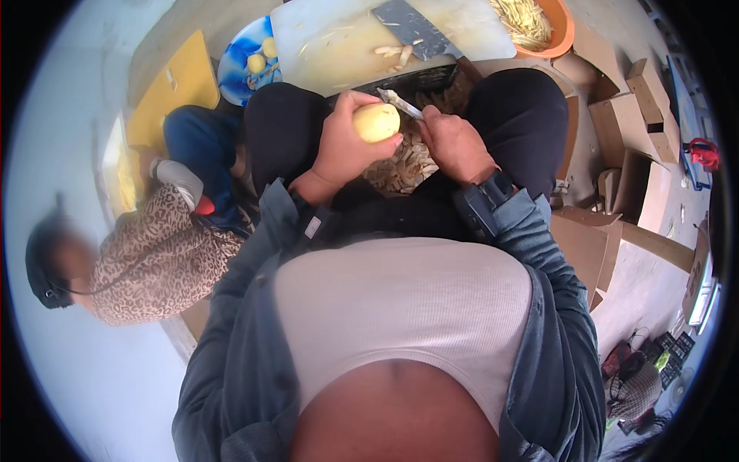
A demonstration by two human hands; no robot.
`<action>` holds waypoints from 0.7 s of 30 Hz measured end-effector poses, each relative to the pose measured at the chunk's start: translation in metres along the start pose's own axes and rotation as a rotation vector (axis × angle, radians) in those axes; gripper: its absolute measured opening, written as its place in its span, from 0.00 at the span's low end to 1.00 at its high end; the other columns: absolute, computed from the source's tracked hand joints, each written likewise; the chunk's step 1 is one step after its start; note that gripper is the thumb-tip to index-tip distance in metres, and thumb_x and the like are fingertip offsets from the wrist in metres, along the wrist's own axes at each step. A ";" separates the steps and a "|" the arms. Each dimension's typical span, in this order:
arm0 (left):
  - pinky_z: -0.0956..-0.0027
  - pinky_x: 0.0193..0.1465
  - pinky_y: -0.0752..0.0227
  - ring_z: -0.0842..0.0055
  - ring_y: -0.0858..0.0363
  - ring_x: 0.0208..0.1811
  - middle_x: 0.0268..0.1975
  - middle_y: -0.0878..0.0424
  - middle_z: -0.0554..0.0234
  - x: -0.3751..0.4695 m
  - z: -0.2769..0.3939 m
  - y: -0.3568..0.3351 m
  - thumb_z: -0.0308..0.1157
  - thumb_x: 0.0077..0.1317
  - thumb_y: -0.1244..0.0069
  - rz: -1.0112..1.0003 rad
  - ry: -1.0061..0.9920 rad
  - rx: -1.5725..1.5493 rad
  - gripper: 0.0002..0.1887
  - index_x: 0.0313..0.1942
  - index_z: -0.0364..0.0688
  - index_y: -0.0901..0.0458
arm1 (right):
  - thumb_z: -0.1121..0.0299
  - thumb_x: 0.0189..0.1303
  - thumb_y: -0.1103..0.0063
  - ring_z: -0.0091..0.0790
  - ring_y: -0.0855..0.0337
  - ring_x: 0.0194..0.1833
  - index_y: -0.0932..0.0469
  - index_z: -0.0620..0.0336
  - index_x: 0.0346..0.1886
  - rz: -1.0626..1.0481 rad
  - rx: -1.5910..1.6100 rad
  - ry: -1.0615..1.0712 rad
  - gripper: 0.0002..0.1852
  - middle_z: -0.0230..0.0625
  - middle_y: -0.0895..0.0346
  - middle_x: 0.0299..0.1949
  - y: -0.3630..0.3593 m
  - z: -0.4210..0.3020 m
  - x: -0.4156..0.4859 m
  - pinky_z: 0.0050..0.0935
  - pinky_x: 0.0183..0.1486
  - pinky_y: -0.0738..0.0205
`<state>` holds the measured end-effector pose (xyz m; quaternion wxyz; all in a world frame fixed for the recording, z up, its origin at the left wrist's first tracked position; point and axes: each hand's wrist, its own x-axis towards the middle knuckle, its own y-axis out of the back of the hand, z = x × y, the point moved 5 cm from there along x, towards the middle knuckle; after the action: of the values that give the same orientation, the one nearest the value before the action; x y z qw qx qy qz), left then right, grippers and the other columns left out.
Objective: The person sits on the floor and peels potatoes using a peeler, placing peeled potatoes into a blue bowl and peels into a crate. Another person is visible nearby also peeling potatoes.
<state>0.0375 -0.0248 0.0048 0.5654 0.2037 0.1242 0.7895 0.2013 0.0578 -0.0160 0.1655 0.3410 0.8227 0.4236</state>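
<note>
My left hand (pixel 345 141) is closed around a peeled potato (pixel 376 122), pale yellow with a few small dark spots. In my right hand (pixel 459 144) is a peeler (pixel 407 107), its head pointing up and left beside the potato; a small gap separates the two. Bits of peel cling to the peeler's head. Below both hands, between my knees, lies a heap of potato peelings (pixel 404 164). Beyond my knees is a white cutting board (pixel 329 46), carrying a cleaver (pixel 413 29) and some cut potato strips (pixel 395 56).
Left of the board stands a blue-and-white basin (pixel 231 69) with peeled potatoes (pixel 256 63). An orange basin (pixel 563 29) at the right holds potato strips (pixel 525 23). Cardboard boxes (pixel 620 124) line my right side. Another person (pixel 167 260) sits close on my left, near a yellow board (pixel 185 86).
</note>
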 end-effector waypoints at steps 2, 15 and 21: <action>0.70 0.53 0.24 0.76 0.18 0.46 0.44 0.16 0.59 -0.001 -0.001 0.002 0.29 0.48 0.27 0.011 -0.026 -0.021 0.30 0.49 0.37 0.26 | 0.64 0.71 0.46 0.64 0.21 0.33 0.32 0.63 0.38 0.073 0.048 0.052 0.12 0.57 0.24 0.27 0.005 -0.006 0.000 0.54 0.33 0.29; 0.70 0.54 0.24 0.76 0.18 0.46 0.45 0.17 0.58 0.002 -0.007 0.000 0.29 0.49 0.29 -0.014 0.085 -0.019 0.29 0.50 0.35 0.27 | 0.63 0.71 0.47 0.63 0.20 0.34 0.30 0.64 0.38 0.019 0.263 0.184 0.13 0.57 0.22 0.28 0.018 -0.031 -0.007 0.55 0.37 0.27; 0.71 0.54 0.25 0.77 0.19 0.46 0.45 0.18 0.60 0.001 0.000 0.001 0.29 0.49 0.29 -0.035 0.025 0.001 0.29 0.50 0.37 0.26 | 0.65 0.71 0.45 0.64 0.21 0.34 0.31 0.64 0.38 0.011 0.077 0.045 0.11 0.57 0.24 0.28 0.006 -0.005 -0.002 0.54 0.34 0.29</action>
<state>0.0362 -0.0242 0.0050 0.5772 0.1918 0.1354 0.7821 0.2026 0.0559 -0.0085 0.1315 0.3423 0.8399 0.4001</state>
